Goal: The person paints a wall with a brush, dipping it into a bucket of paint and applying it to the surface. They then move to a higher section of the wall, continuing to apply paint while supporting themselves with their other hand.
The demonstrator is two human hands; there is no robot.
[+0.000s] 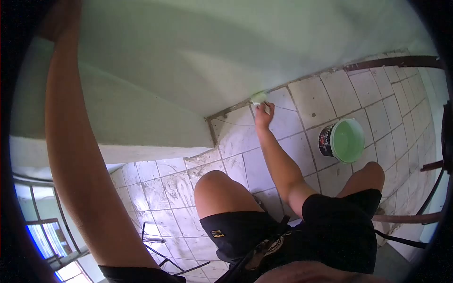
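The two hands are well apart. The right hand (265, 114) is closed on a brush (259, 98), fingers bent around its handle; the bristle end carries pale green paint and lies at the foot of the wall (212, 66), where the wall meets the floor. The left hand (61, 21) is raised at the upper left edge of the view, the arm extended; it is dark and partly cut off, and whether it is open, closed or bearing on the wall cannot be determined. The wall is pale green, with a brownish, uneven strip along its base and a projecting corner left of the brush. The floor (236, 134) is of light tiles with dark joints, several marked by smears and dirt. To the right of the right hand, well apart from it, stands a bucket (334, 140) with a white rim and a dark printed label, containing light green paint (350, 140). Both bare knees and the black shorts (236, 231) are visible below, the right forearm passing between the knees. At the lower left are a thin black metal frame (165, 258) on the tiles and, farther out, a window (51, 236) with a light curtain. Brown bars (398, 62) and a black cable (433, 194) show at the right edge.
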